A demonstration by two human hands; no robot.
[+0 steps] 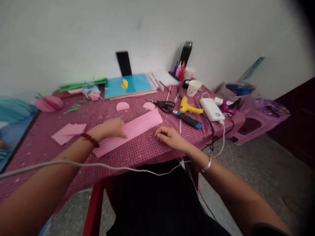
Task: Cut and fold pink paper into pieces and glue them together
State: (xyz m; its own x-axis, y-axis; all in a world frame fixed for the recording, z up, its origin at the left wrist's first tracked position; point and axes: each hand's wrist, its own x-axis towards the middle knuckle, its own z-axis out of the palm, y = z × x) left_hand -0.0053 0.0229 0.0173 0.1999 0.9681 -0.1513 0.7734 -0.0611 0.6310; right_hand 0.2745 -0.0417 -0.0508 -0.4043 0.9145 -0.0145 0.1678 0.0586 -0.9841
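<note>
A long strip of pink paper [140,126] lies slantwise on the checked tablecloth in front of me. My left hand [114,128] rests on top of the strip, thumb and forefinger apart; the other fingers are partly hidden. Just off the strip's right end, near the table's front edge, my right hand [171,138] lies with its fingers curled in and nothing visible between them. Beyond the strip are two pink half-round paper pieces, one the left piece [122,106], the other the right piece [149,106] beside black-handled scissors [165,105]. Folded pink paper [67,132] lies to the left.
Right of the scissors are a blue-and-black cutter [188,120], a yellow tool [190,106], a white power bank [211,109] and a paper cup [194,88]. A blue folder [133,86] lies at the back. A white cable [103,166] crosses before me. A pink stool [254,121] stands right.
</note>
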